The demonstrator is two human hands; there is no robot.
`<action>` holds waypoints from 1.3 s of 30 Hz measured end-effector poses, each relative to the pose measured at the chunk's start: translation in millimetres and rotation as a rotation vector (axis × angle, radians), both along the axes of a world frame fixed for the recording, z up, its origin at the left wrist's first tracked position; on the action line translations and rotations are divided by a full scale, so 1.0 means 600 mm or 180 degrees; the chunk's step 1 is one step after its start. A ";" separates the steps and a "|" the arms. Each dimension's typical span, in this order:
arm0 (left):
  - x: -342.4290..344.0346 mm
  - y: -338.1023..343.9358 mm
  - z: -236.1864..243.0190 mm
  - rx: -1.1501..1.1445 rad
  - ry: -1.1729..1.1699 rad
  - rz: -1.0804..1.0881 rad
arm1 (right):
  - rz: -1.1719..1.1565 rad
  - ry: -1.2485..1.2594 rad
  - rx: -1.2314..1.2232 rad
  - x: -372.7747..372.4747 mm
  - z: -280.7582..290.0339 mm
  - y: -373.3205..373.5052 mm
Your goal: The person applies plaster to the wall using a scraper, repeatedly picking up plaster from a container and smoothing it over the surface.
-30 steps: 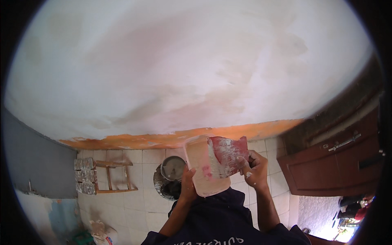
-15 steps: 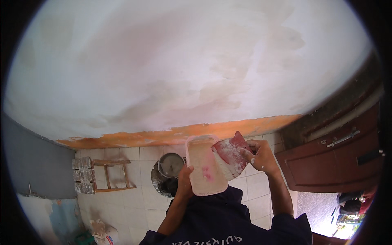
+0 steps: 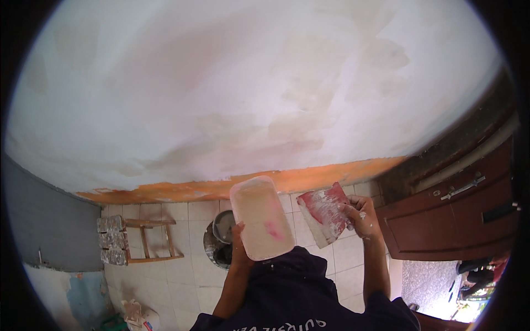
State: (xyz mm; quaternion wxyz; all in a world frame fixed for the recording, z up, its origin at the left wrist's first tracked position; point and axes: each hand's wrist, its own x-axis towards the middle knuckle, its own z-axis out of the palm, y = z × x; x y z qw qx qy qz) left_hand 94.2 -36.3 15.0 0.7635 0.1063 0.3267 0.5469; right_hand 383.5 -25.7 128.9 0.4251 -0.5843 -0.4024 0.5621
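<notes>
My left hand [image 3: 240, 245] grips the left side of a pale pink plastic tray [image 3: 261, 213], which is coated with beige residue and has a pink smear. To the right, separated from the tray, my right hand [image 3: 360, 215] pinches a red, putty-smeared flat spreader [image 3: 323, 212] by its right edge. Behind them rises a wall [image 3: 248, 88] with patchy white coating and an orange strip along its bottom.
Below on the tiled floor [image 3: 309, 265] stand a grey bucket [image 3: 223, 224] in a dark round tub [image 3: 210, 245] and a paint-spattered wooden stool [image 3: 112, 239]. A brown door [image 3: 441, 220] is at the right, a white sack [image 3: 135, 314] at the lower left.
The tray has moved left and slightly up, tilting, and no longer meets the spreader. My right hand has shifted right with the spreader, which has turned.
</notes>
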 end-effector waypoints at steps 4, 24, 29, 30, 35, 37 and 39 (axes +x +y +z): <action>-0.015 0.004 -0.004 0.0106 0.0082 0.0237 | -0.0497 0.1523 0.0171 0.026 -0.141 0.001; -0.072 -0.009 -0.013 -0.0110 0.0406 0.0960 | -0.2161 0.2321 0.0094 -0.107 -0.447 0.343; -0.079 -0.007 -0.006 -0.0077 0.0448 0.1006 | -0.1959 0.2286 0.0394 -0.125 -0.275 0.349; -0.085 -0.007 -0.012 -0.0084 0.0446 0.1021 | -0.2004 0.2273 0.0496 -0.124 -0.263 0.326; -0.097 -0.016 -0.017 -0.0159 0.0342 0.1101 | -0.2392 0.1903 0.0305 -0.136 -0.245 0.195; -0.095 -0.014 -0.012 -0.0110 0.0368 0.1086 | -0.2299 0.1681 -0.0015 -0.116 -0.344 0.194; -0.102 -0.014 -0.016 -0.0100 0.0396 0.1060 | -0.2372 0.1487 -0.0238 -0.113 -0.437 0.222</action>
